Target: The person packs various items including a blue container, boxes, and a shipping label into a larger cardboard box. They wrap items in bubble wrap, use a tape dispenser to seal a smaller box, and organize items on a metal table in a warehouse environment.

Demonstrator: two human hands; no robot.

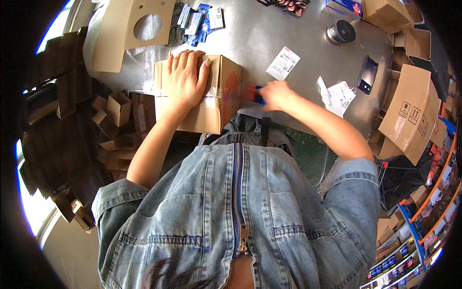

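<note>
A closed cardboard box [191, 119] with clear tape across it stands at the near edge of the metal table [249, 32]. My left hand [186, 77] lies flat on its top, fingers pointing away from me. To the right of the box, my right hand [278, 95] is closed around a small red and blue tool [257, 94], blurred and too unclear to name; its end points at the box's right side. A white printed label [283, 63] lies just beyond my right hand. Crumpled label paper [337, 95] lies farther right.
A phone [368, 75] and a round black-lidded jar [341, 32] are on the right of the table. Small packets [195, 23] and a cardboard sheet with a round hole [115, 36] lie at the far left. Cardboard boxes [408, 112] crowd the right side, with more [119, 108] at left.
</note>
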